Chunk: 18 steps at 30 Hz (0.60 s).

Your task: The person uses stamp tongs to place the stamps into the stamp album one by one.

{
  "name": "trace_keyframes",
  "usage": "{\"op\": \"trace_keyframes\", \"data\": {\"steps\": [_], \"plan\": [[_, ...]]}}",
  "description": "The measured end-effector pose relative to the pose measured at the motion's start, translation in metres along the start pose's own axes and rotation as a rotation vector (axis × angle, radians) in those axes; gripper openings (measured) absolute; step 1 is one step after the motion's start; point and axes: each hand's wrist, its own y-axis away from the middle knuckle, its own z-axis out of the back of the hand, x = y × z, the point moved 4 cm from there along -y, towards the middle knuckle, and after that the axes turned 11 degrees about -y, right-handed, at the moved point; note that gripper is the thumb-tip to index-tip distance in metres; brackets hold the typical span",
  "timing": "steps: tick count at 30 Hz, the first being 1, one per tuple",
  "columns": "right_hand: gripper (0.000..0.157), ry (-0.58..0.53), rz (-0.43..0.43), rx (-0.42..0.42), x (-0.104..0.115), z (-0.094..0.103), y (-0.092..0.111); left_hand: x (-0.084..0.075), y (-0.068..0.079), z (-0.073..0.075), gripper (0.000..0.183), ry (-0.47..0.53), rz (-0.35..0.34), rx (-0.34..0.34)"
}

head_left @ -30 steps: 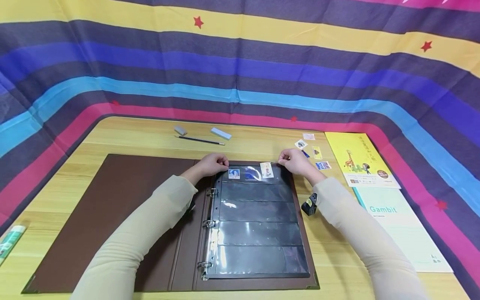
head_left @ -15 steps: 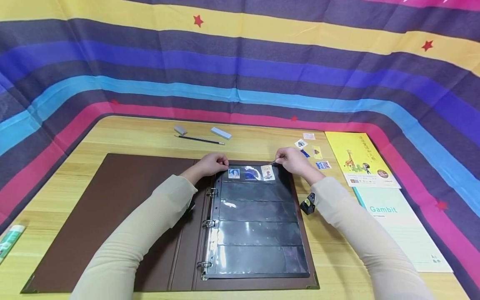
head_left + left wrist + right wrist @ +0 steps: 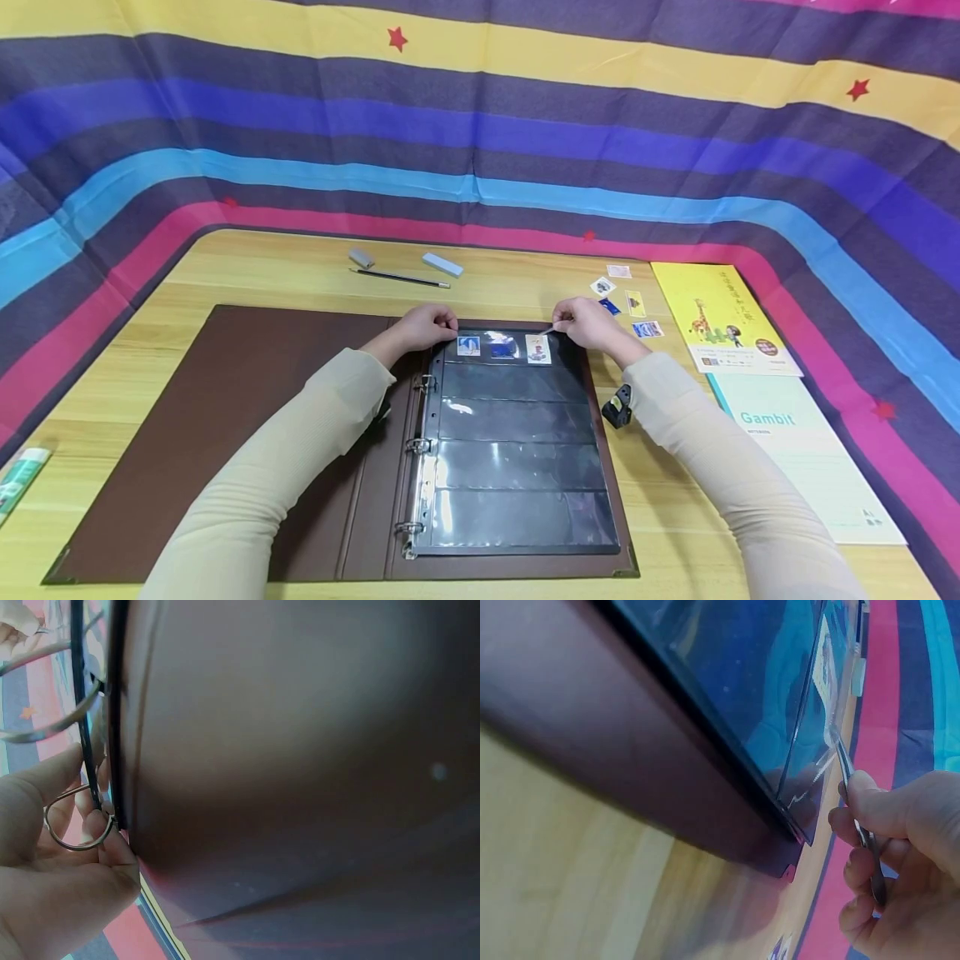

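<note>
In the head view a brown ring binder (image 3: 247,417) lies open, with a black stamp page (image 3: 517,423) of clear pocket strips on its right side. My left hand (image 3: 424,326) pinches the page's upper left corner, beside a metal ring (image 3: 79,847) in the left wrist view. My right hand (image 3: 590,322) grips metal tweezers (image 3: 845,763), whose tips meet the edge of a pale stamp (image 3: 537,350) at the right of the top strip. Two blue stamps, one left (image 3: 468,346) and one in the middle (image 3: 502,347), sit in that same strip.
Several loose stamps (image 3: 635,303) lie beyond the page's upper right. A yellow booklet (image 3: 720,321) and a pale notebook (image 3: 806,458) lie at the right. Behind the binder are a pencil (image 3: 401,278), an eraser (image 3: 442,264) and a small grey block (image 3: 361,257). A glue stick (image 3: 22,482) lies far left.
The pale stamp has moved slightly right and down into the top strip and now stands straighter. My right hand has shifted a little with the tweezers. My left hand has stayed put.
</note>
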Motion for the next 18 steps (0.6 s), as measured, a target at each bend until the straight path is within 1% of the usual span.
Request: {"op": "trace_keyframes", "data": {"steps": [6,13,16,18], "plan": [[0.007,0.007,-0.001,0.013,0.001,0.001,0.000,0.000,0.001,0.000,0.005,-0.007,0.009,0.004],[0.006,-0.010,-0.035,-0.042,0.000,0.009,0.004,0.001,0.002,0.002,0.009,-0.025,0.010,-0.012],[0.007,-0.035,-0.051,-0.059,0.000,0.015,0.008,0.001,0.006,0.007,0.011,-0.040,-0.016,-0.059],[0.007,-0.046,-0.052,-0.071,0.000,0.020,0.014,-0.001,0.010,0.012,0.014,-0.051,-0.040,-0.123]]}}
